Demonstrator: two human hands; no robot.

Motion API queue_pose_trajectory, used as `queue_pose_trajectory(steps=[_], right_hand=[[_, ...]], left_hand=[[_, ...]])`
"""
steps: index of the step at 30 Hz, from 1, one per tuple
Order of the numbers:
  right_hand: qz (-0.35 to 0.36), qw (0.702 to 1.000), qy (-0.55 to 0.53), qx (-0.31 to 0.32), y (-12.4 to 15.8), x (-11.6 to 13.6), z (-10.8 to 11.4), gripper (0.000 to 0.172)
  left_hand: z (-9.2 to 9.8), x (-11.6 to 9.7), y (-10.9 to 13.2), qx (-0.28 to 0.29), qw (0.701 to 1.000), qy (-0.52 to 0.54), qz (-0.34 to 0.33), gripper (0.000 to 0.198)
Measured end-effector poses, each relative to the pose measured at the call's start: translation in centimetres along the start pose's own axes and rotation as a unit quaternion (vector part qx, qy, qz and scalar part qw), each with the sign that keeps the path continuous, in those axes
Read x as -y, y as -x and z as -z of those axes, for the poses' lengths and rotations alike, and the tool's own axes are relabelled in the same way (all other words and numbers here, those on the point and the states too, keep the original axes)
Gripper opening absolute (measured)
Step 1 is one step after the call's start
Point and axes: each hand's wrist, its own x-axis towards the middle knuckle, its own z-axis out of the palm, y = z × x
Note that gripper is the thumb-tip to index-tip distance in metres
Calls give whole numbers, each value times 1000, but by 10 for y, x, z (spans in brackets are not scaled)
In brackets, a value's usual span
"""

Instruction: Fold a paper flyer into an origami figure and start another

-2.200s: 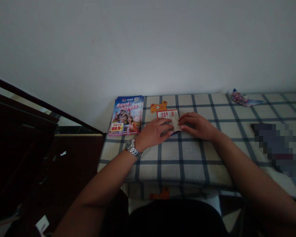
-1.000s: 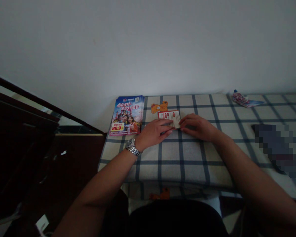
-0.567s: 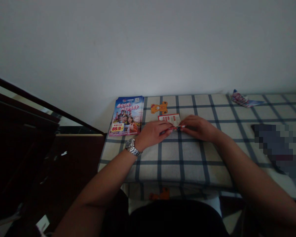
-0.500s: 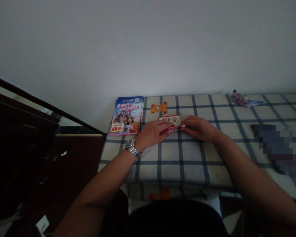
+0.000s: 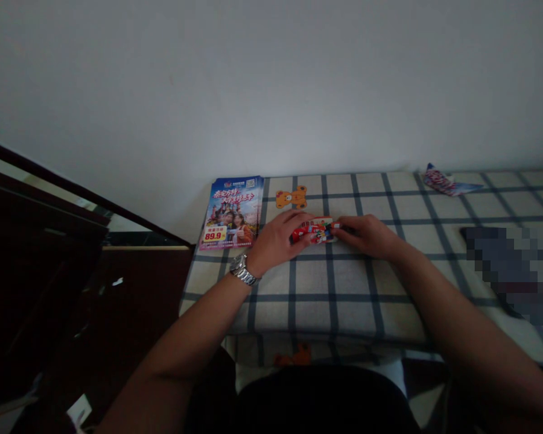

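Observation:
A small red printed paper (image 5: 319, 231), folded over on itself, lies between my two hands on the checked cloth. My left hand (image 5: 280, 241), with a metal watch (image 5: 244, 270) at its wrist, grips the paper's left end, thumb in front and fingers behind. The fingers of my right hand (image 5: 364, 235) pinch its right end. Part of the paper is hidden under the left fingers.
A stack of blue and pink flyers (image 5: 231, 214) lies at the table's left end. A folded blue and white paper (image 5: 447, 182) sits near the wall at the back right. A dark, pixelated flat object (image 5: 511, 271) lies at the right.
The folded part of the red paper now shows a broader printed face toward me, and less of the white part shows behind it. My left fingers have shifted slightly left along it.

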Motion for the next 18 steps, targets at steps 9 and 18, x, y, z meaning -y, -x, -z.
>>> queue_pose_trajectory(steps=[9,18], right_hand=[[-3,999,-26,-29,-1,2,-7,27],[19,992,34,-119,-8,-3,-12,18]], left_hand=[[-9,10,0,-7,999,-35,33,42],[-9,8,-2,6,999,-40,30,33]])
